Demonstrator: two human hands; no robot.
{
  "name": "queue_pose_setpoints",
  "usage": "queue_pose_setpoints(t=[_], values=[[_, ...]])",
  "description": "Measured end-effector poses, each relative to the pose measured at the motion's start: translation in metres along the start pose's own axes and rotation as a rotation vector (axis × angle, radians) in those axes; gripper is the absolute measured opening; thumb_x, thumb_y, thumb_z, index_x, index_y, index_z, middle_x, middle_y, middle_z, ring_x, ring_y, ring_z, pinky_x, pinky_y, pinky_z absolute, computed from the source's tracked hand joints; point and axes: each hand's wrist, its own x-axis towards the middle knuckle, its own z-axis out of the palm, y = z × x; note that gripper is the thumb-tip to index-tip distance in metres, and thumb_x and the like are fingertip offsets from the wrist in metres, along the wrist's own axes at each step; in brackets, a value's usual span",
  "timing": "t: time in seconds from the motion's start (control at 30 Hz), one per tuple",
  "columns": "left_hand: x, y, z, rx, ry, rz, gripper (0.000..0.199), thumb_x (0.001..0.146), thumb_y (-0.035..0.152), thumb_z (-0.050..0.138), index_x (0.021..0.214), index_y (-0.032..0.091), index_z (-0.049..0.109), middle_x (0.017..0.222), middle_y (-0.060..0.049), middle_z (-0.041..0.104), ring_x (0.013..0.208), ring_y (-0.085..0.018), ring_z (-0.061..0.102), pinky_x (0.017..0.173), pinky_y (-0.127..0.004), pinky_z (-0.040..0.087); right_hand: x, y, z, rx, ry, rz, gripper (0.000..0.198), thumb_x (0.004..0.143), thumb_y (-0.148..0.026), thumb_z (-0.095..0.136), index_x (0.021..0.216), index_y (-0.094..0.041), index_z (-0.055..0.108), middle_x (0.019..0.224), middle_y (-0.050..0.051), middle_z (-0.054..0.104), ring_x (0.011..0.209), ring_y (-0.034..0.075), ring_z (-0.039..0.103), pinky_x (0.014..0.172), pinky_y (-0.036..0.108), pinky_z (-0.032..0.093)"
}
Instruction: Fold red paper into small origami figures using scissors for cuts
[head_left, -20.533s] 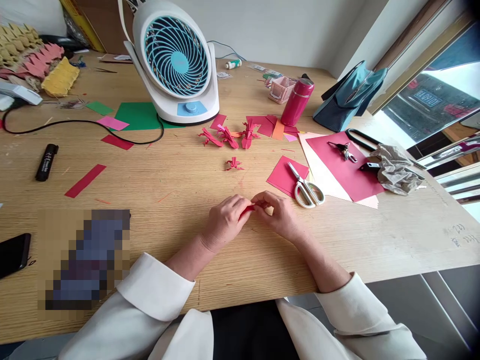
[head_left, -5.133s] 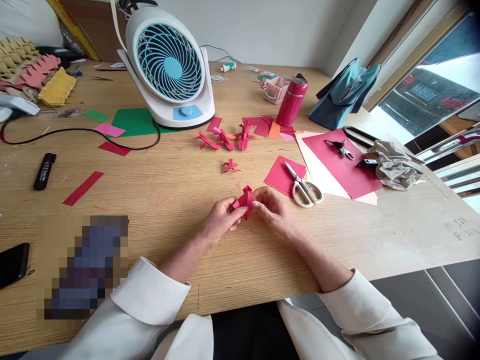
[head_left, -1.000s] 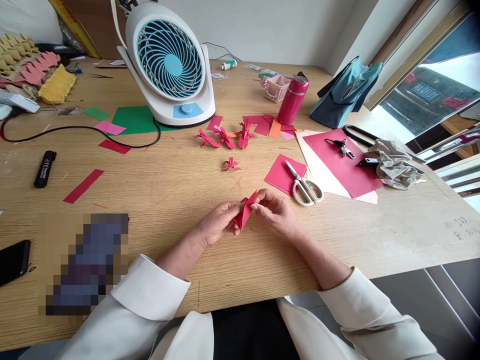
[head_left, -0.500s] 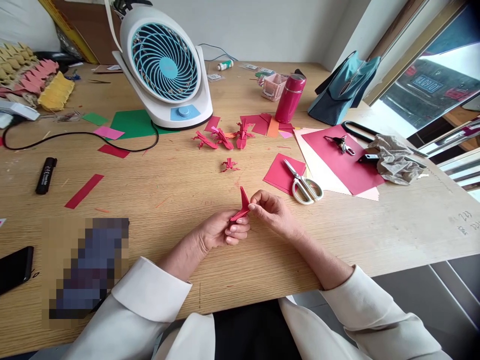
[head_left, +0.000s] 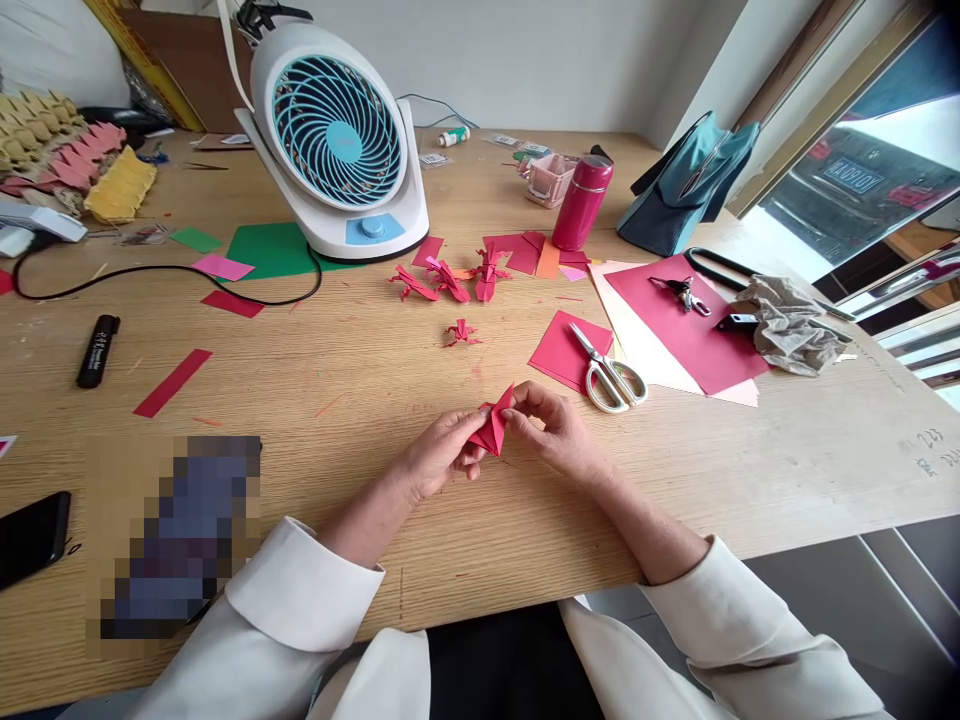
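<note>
A piece of folded red paper (head_left: 494, 428) is held above the near part of the table, between my two hands. My left hand (head_left: 448, 450) pinches its left side, thumb on top and fingers curled beneath. At the right edge, my right hand (head_left: 549, 428) grips the paper between thumb and index finger. Beyond my hands lies a small red folded paper figure (head_left: 462, 333). Farther back stand several more red folded figures (head_left: 451, 278) in a row. White-handled scissors (head_left: 616, 385) rest partly on red paper squares (head_left: 559, 352) to the right.
A white fan (head_left: 341, 140) stands at the back left, its black cable (head_left: 150, 290) running left. A pink bottle (head_left: 583, 203) and a teal bag (head_left: 690, 185) are at the back right. A black marker (head_left: 97, 352) and a phone (head_left: 34, 540) lie at left.
The folded red paper has turned from a narrow, upright edge to a broader face toward me. My left thumb now presses on top of it. My right hand stays at its right edge.
</note>
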Motion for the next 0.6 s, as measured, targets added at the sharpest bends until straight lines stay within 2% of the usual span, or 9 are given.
queue_pose_setpoints(t=[0.13, 0.3, 0.47, 0.6], values=[[0.002, -0.001, 0.001, 0.039, 0.064, 0.126, 0.047, 0.078, 0.06, 0.07, 0.076, 0.014, 0.058, 0.058, 0.003, 0.049, 0.047, -0.007, 0.039, 0.036, -0.016, 0.041, 0.001, 0.006, 0.002, -0.009, 0.064, -0.028, 0.015, 0.091, -0.032, 0.061, 0.084, -0.019, 0.059, 0.073, 0.0, 0.06, 0.065, 0.013, 0.054, 0.062, 0.027, 0.043], [0.004, -0.001, -0.003, -0.025, 0.043, 0.198, 0.055, 0.08, 0.068, 0.063, 0.09, 0.013, 0.064, 0.072, -0.002, 0.059, 0.057, -0.011, 0.053, 0.039, -0.019, 0.046, 0.003, 0.014, 0.002, 0.007, 0.167, -0.079, 0.008, 0.09, -0.026, 0.062, 0.087, -0.02, 0.059, 0.079, 0.001, 0.061, 0.069, 0.014, 0.057, 0.066, 0.029, 0.046], [0.005, -0.002, -0.006, -0.033, 0.013, 0.273, 0.051, 0.085, 0.063, 0.06, 0.101, 0.015, 0.062, 0.083, -0.004, 0.062, 0.067, -0.013, 0.059, 0.042, -0.019, 0.05, 0.004, 0.017, 0.002, 0.02, 0.217, -0.098, 0.008, 0.089, -0.026, 0.061, 0.084, -0.021, 0.057, 0.078, 0.001, 0.06, 0.069, 0.015, 0.056, 0.067, 0.029, 0.047], [0.004, -0.002, -0.006, 0.102, 0.012, 0.312, 0.046, 0.086, 0.056, 0.064, 0.11, 0.018, 0.058, 0.092, -0.004, 0.062, 0.076, -0.014, 0.061, 0.045, -0.019, 0.053, 0.004, 0.018, 0.002, -0.007, 0.239, -0.115, 0.007, 0.089, -0.024, 0.061, 0.084, -0.021, 0.057, 0.078, 0.001, 0.06, 0.07, 0.015, 0.056, 0.067, 0.029, 0.048]])
